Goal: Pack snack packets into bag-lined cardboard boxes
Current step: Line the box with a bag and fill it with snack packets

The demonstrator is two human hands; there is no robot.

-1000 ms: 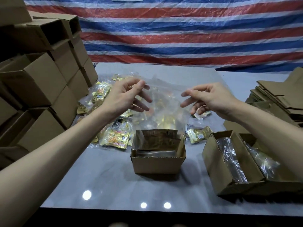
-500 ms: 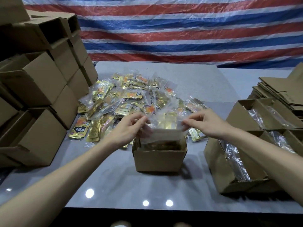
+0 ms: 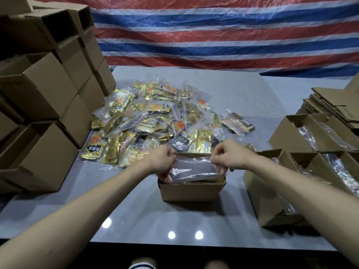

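Left grip [image 3: 163, 162] pinched on the left end of a clear, crinkled plastic bag [image 3: 191, 169]. Right grip [image 3: 227, 158] pinched on its right end. Fingers curled on both.

Bag stretched between them, long axis left to right, its lower part sunk in the small open brown cardboard box [image 3: 191, 191] standing mid-worktop, nearest the person. Cannot tell whether the bag mouth is spread.

Heap of gold-and-orange foil snack packets [image 3: 155, 117] lies straight beyond the box, near edge just behind both hands. It spreads more to the left, so the left grip looks a shade nearer the bulk.

Judgement: lining step in hand; no packets visible in this box.

Grey glossy worktop [image 3: 136, 220]. To the right, more brown boxes with plastic liners [image 3: 310, 136] wait.
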